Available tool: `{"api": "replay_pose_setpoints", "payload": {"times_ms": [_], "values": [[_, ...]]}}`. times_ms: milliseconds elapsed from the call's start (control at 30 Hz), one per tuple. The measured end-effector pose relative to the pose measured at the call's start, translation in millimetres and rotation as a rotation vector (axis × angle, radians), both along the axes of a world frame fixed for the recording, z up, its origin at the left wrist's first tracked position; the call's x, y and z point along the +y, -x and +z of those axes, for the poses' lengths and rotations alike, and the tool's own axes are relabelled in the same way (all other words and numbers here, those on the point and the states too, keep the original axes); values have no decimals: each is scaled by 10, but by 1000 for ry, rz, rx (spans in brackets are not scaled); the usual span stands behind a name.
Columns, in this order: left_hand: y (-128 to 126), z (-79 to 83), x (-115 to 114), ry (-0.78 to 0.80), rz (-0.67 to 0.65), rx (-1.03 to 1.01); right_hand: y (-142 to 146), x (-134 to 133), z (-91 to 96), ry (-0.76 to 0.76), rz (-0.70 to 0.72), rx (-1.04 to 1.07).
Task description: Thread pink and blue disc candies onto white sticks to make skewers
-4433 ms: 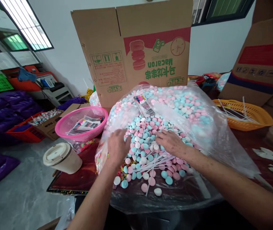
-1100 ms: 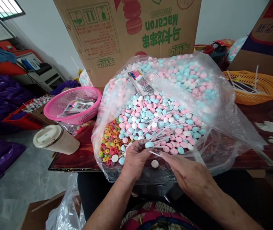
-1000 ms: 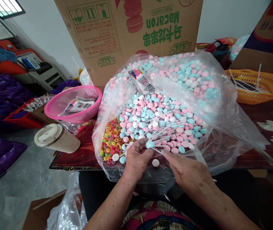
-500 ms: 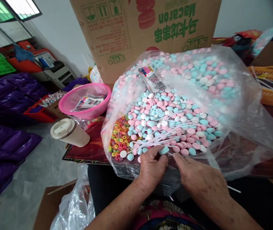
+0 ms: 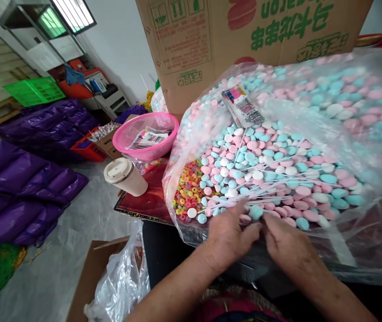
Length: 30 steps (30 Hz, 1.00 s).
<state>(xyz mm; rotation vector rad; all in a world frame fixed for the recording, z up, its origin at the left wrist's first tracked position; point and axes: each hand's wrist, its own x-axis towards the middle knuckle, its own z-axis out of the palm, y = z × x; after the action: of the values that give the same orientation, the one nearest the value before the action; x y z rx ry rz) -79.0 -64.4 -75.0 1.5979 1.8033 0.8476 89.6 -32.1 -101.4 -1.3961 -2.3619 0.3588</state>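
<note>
A broad heap of pink, blue and white candies spills inside an opened clear plastic bag. At its near edge my left hand curls its thumb and index finger about a blue candy; the hand is smeared by motion. My right hand is closed beside it, thumb and fingers drawn together near the left thumb. What its fingertips grip is hidden. Thin white sticks lie bundled across the candies just beyond both hands. Small coloured candy rings are heaped at the bag's left side.
Printed packets rest on the bag. A cardboard carton stands behind it. To the left are a pink basket and a lidded cup at the table edge. Below sits an open box with clear plastic.
The view has swung left and closer to the heap. My hands have come nearer each other, and the left index finger has lifted. The stick end below my right hand no longer shows.
</note>
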Motion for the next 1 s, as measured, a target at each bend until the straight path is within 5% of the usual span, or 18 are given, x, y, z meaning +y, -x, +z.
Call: {"api": "replay_pose_setpoints", "payload": {"times_ms": [100,200,267,400,500,567,833,1000], "values": [[506,151,77,-26,348,332,-50,67,54,-22,-16,105],[900,131,119,123,344,647,-58,15,89,64,25,195],[994,44,108,124,321,668,-7,-65,86,116,71,226],[839,-77,53,-55,401,142,134,-206,66,67,128,241],[571,-33,21,-50,419,-433,197,-255,78,-9,164,226],[410,23,6,-30,415,-582,214,-273,94,-35,150,155],[221,-75,-63,-96,399,-381,174,-353,181,-61,77,-196],[103,-117,-164,-216,88,27,202,-326,143,-122,55,-195]]}}
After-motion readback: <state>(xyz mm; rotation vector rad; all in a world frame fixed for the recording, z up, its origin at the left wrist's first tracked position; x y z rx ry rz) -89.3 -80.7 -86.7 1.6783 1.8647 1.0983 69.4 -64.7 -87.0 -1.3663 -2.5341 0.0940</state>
